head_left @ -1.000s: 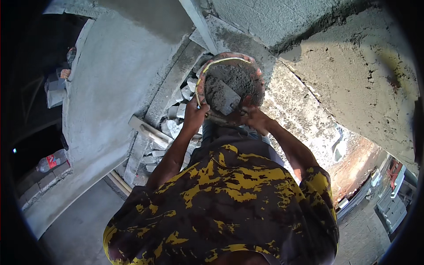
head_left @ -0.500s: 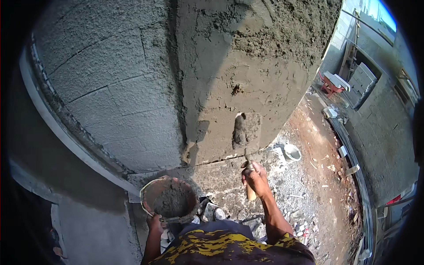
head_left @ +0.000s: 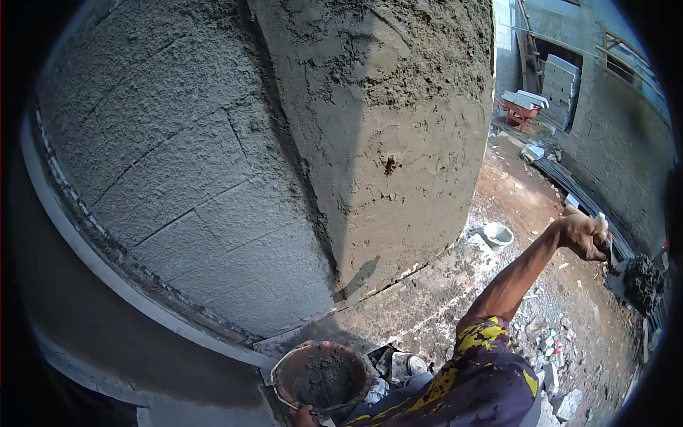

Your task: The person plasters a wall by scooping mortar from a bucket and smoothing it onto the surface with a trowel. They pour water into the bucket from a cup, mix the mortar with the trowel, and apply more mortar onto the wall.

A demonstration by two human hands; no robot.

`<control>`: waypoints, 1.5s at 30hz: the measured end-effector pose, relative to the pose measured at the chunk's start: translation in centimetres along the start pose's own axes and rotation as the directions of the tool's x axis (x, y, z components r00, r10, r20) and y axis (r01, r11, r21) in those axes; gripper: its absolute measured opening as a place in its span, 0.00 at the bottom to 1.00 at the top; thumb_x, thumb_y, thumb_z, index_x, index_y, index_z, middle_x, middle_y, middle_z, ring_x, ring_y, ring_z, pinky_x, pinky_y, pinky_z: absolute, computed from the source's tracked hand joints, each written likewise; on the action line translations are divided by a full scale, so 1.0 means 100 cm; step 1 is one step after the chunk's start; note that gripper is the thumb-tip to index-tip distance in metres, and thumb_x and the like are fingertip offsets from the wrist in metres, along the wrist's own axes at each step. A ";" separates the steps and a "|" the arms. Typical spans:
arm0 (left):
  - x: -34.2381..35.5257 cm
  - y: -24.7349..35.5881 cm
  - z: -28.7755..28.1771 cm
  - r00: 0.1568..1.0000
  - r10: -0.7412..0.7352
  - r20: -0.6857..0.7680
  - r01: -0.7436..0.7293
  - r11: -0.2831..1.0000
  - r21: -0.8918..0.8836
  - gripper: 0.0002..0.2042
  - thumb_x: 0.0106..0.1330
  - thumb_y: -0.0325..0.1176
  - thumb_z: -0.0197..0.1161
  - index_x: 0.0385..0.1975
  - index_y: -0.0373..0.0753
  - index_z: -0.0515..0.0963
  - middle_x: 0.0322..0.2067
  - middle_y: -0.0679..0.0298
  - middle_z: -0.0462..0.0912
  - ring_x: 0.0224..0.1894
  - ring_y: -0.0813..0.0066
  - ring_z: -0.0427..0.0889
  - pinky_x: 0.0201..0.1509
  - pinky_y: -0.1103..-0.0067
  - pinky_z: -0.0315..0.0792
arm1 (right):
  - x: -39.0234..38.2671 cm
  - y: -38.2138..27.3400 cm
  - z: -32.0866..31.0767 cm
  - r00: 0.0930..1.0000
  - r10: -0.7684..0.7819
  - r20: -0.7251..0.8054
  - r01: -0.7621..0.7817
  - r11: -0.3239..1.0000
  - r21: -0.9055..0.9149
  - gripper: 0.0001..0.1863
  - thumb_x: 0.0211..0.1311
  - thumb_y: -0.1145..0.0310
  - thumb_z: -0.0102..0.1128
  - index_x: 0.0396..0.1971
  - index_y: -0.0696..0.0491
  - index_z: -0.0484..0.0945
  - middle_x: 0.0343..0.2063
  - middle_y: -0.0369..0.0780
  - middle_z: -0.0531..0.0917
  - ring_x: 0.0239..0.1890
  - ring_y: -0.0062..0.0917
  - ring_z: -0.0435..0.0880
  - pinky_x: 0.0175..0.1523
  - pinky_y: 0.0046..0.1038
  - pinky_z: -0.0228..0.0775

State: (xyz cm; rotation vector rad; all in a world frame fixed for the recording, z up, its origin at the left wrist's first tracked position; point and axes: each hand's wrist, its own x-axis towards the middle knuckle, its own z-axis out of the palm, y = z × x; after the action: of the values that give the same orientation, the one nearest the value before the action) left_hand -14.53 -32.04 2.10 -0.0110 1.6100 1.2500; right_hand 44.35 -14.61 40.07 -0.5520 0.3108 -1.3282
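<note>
My right hand is stretched far out to the right, its fingers wrapped round the handle of a trowel. A lump of grey wet mortar sits on the trowel's blade. Low in the view, my left hand grips the near rim of a round bucket with grey mortar inside; part of that hand is cut off by the lower edge. Ahead stands a wall face coated with wet mortar, rough at the top and smoother below, with a small dark hole in it.
A grey block wall adjoins on the left, with a curved pale ledge beyond. A white bucket stands at the coated wall's foot. Rubble lies at lower right. Long bars and a red wheelbarrow are farther off.
My right hand has swung the mortar-laden trowel from in front of the coated wall out to the far right. My left hand still holds the bucket. The view has turned.
</note>
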 end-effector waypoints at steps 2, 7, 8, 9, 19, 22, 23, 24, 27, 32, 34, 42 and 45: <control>-0.005 -0.003 -0.013 0.995 -0.068 -0.074 0.067 0.998 -0.013 0.17 0.53 0.26 0.59 0.44 0.40 0.66 0.28 0.63 0.67 0.25 0.66 0.66 0.24 0.65 0.65 | -0.109 -0.028 -0.012 0.953 0.102 0.286 -0.139 0.984 0.113 0.12 0.50 0.76 0.58 0.34 0.60 0.68 0.28 0.40 0.73 0.27 0.27 0.73 0.36 0.28 0.68; 0.005 -0.015 -0.046 0.982 -0.081 -0.173 0.064 0.993 -0.099 0.12 0.58 0.27 0.59 0.42 0.36 0.68 0.17 0.64 0.67 0.11 0.75 0.60 0.12 0.74 0.58 | -0.260 -0.123 -0.243 -0.483 -0.060 0.874 -0.503 0.836 -0.220 0.11 0.51 0.69 0.57 0.32 0.55 0.68 0.26 0.50 0.73 0.30 0.45 0.76 0.34 0.40 0.68; 0.017 -0.012 -0.039 0.987 -0.047 -0.154 0.037 0.997 -0.064 0.14 0.58 0.28 0.59 0.43 0.35 0.68 0.20 0.63 0.68 0.15 0.74 0.62 0.16 0.74 0.59 | -0.256 -0.114 -0.306 -0.480 -0.223 0.849 -0.586 0.801 -0.121 0.12 0.49 0.69 0.59 0.33 0.53 0.69 0.28 0.50 0.73 0.33 0.46 0.75 0.37 0.41 0.67; 0.017 -0.015 -0.038 0.985 0.031 -0.167 -0.028 0.999 0.017 0.16 0.57 0.28 0.59 0.44 0.35 0.67 0.23 0.61 0.69 0.19 0.73 0.63 0.20 0.73 0.61 | -0.229 -0.131 -0.345 -0.649 -0.227 0.726 -0.575 0.771 -0.273 0.13 0.49 0.67 0.60 0.34 0.54 0.70 0.31 0.51 0.73 0.38 0.46 0.74 0.41 0.40 0.66; -0.012 -0.035 0.010 0.636 0.722 0.271 -0.704 0.399 0.588 0.14 0.46 0.28 0.66 0.33 0.36 0.71 0.31 0.56 0.75 0.37 0.53 0.74 0.37 0.63 0.70 | -0.267 -0.107 -0.148 -0.704 0.425 0.569 -0.663 -0.105 -0.741 0.14 0.66 0.57 0.42 0.37 0.53 0.67 0.19 0.35 0.70 0.17 0.19 0.70 0.22 0.23 0.66; 0.027 -0.056 0.013 0.882 0.472 -0.008 -0.463 0.868 0.178 0.23 0.39 0.34 0.74 0.35 0.33 0.72 0.30 0.50 0.76 0.34 0.51 0.76 0.35 0.63 0.69 | -0.324 -0.141 -0.097 -0.828 0.261 0.497 -0.561 -0.394 -0.728 0.17 0.65 0.52 0.40 0.28 0.50 0.64 0.17 0.35 0.67 0.15 0.22 0.66 0.19 0.27 0.62; 0.014 -0.055 0.021 0.782 0.608 0.139 -0.604 0.683 0.411 0.21 0.41 0.31 0.70 0.36 0.33 0.71 0.31 0.52 0.75 0.35 0.54 0.77 0.36 0.63 0.71 | -0.340 -0.148 -0.081 -0.840 0.238 0.488 -0.543 -0.392 -0.743 0.17 0.64 0.51 0.41 0.28 0.51 0.64 0.17 0.36 0.67 0.15 0.23 0.66 0.19 0.28 0.62; -0.002 -0.045 0.041 0.664 0.661 0.351 -0.711 0.411 0.571 0.20 0.43 0.28 0.67 0.37 0.34 0.70 0.33 0.53 0.74 0.36 0.58 0.77 0.37 0.63 0.73 | -0.352 -0.144 -0.058 -0.844 0.245 0.476 -0.535 -0.426 -0.729 0.16 0.64 0.53 0.40 0.27 0.52 0.63 0.18 0.37 0.67 0.15 0.25 0.67 0.20 0.29 0.63; 0.016 -0.075 0.024 0.572 0.743 0.347 -0.773 0.347 0.531 0.18 0.46 0.26 0.61 0.39 0.35 0.69 0.35 0.55 0.73 0.37 0.61 0.77 0.38 0.62 0.76 | -0.363 -0.207 -0.027 -0.846 0.239 0.476 -0.532 -0.422 -0.734 0.16 0.63 0.55 0.38 0.25 0.53 0.62 0.17 0.38 0.67 0.15 0.25 0.67 0.19 0.30 0.64; 0.029 -0.090 0.042 0.757 0.653 -0.041 -0.654 0.752 -0.083 0.25 0.42 0.33 0.73 0.39 0.32 0.70 0.32 0.50 0.75 0.36 0.54 0.76 0.41 0.65 0.68 | -0.352 -0.215 -0.003 -0.841 0.155 0.518 -0.539 -0.169 -0.825 0.16 0.63 0.56 0.38 0.25 0.54 0.63 0.17 0.37 0.68 0.14 0.23 0.68 0.17 0.28 0.65; -0.007 -0.052 0.058 0.590 0.691 0.417 -0.711 0.200 0.674 0.24 0.44 0.33 0.72 0.39 0.32 0.70 0.35 0.49 0.74 0.39 0.55 0.76 0.45 0.65 0.67 | -0.340 -0.207 0.007 -0.837 0.097 0.538 -0.530 0.098 -0.842 0.16 0.64 0.57 0.38 0.25 0.55 0.65 0.16 0.37 0.69 0.14 0.22 0.69 0.17 0.28 0.67; 0.011 -0.036 0.068 0.565 0.647 0.512 -0.674 0.005 0.739 0.23 0.38 0.37 0.76 0.34 0.35 0.75 0.26 0.56 0.79 0.31 0.57 0.79 0.38 0.66 0.69 | -0.356 -0.190 -0.014 -0.630 -0.172 0.758 -0.557 0.780 -0.286 0.23 0.64 0.59 0.39 0.27 0.66 0.73 0.23 0.60 0.77 0.31 0.51 0.78 0.37 0.46 0.69; -0.009 -0.029 0.089 0.562 0.618 0.550 -0.667 -0.054 0.743 0.22 0.37 0.36 0.76 0.33 0.36 0.76 0.24 0.56 0.79 0.30 0.55 0.79 0.37 0.66 0.69 | -0.341 -0.178 -0.022 -0.725 -0.306 0.617 -0.375 0.927 0.018 0.20 0.64 0.58 0.41 0.33 0.62 0.74 0.30 0.57 0.79 0.37 0.54 0.77 0.47 0.48 0.68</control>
State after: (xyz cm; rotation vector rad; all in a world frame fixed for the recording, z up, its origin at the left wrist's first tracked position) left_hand -6.24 -27.57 1.56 1.7803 2.1542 0.6683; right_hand 20.81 15.53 44.72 -1.2344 -1.8284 0.1288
